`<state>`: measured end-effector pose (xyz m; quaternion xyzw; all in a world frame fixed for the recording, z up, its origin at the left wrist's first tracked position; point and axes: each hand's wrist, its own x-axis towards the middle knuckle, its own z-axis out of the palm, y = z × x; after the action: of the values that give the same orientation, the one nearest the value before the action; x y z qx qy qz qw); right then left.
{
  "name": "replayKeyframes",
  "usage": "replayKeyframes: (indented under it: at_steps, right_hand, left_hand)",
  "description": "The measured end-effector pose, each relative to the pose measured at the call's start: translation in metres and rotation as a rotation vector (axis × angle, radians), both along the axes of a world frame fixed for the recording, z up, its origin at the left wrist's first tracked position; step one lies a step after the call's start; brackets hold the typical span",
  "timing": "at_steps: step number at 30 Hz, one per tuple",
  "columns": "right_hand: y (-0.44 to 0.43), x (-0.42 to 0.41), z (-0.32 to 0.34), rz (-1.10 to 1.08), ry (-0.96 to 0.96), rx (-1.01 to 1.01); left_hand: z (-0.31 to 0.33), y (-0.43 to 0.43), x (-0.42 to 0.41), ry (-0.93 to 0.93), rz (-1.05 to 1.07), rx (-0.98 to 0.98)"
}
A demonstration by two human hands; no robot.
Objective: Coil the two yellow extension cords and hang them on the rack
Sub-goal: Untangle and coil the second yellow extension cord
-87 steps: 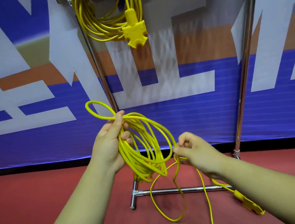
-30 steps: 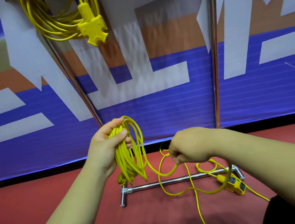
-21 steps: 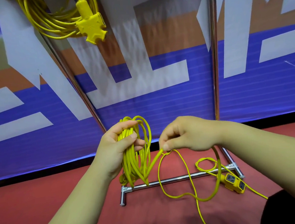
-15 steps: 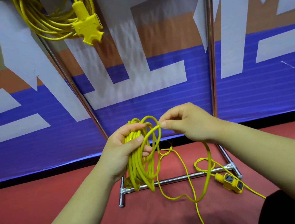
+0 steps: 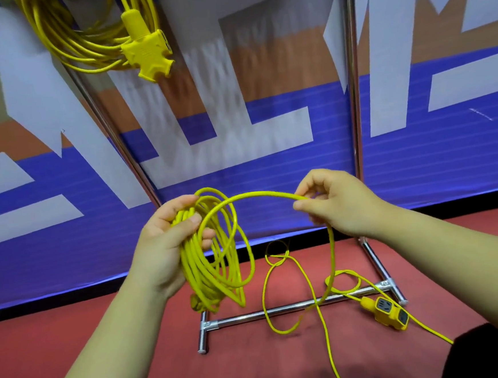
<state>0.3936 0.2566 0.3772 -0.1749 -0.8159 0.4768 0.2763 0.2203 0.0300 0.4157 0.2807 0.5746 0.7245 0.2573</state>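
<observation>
Left hand [image 5: 169,248]: fingers and thumb wrapped round the coil [image 5: 215,269], gripping the loops at their top so they hang even.
Right hand [image 5: 342,203]: pinches the free strand [image 5: 263,192], which arches toward the coil, apparently to lay on another loop.
Cord material: round, smooth, glossy yellow sheath; pliable.
Loose tail [image 5: 278,259]: trails over the red floor [image 5: 77,366], one twist in it, ending at a blocky socket head [image 5: 390,315] beside the rack [image 5: 281,309] foot.
Rack: chromed tube.
First cord [image 5: 87,48]: coiled, hanging upper left.

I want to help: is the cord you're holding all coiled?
Partly. Left hand grips some cord in loops; the rest trails across the floor.
</observation>
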Motion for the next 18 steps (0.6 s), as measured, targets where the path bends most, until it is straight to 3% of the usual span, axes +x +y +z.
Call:
replayKeyframes:
  at_steps: [3, 8, 11, 18]
  right_hand:
    - [0.003, -0.001, 0.005, -0.081, 0.060, 0.251]
    - [-0.001, -0.003, 0.015, 0.277, -0.303, 0.716]
    - [-0.014, -0.009, 0.016, 0.387, -0.405, 0.729]
    - [-0.021, -0.015, 0.014, 0.420, -0.267, 0.445]
  left_hand:
    - [-0.010, -0.002, -0.004, 0.004, 0.017, -0.063]
    - [-0.017, -0.002, -0.006, 0.111, 0.037, -0.164]
    - [-0.018, -0.003, -0.005, 0.119, 0.012, -0.171]
    - [-0.016, 0.002, 0.016, 0.124, -0.084, -0.152]
